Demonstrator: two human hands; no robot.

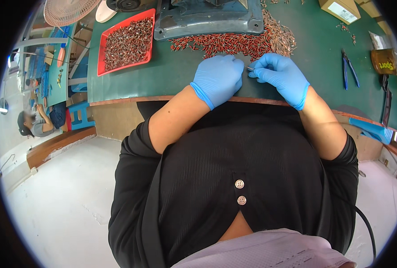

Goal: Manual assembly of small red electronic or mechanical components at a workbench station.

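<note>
1. Left hand (217, 78) curls loosely, fingertips meeting the right's; its own grip cannot be told.
2. Right hand (281, 73) pinches a thin metal pin (250, 69) between thumb and forefinger, at the table (171, 76) edge.
3. Pin looks light, stiff, slippery in gloves; best pinched mid-shaft.
4. Red-tipped parts (234, 43) lie heaped just beyond; tray (127, 42) to the left.

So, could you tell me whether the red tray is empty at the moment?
No, the red tray is filled with small dark metal parts across nearly its whole floor.
</note>
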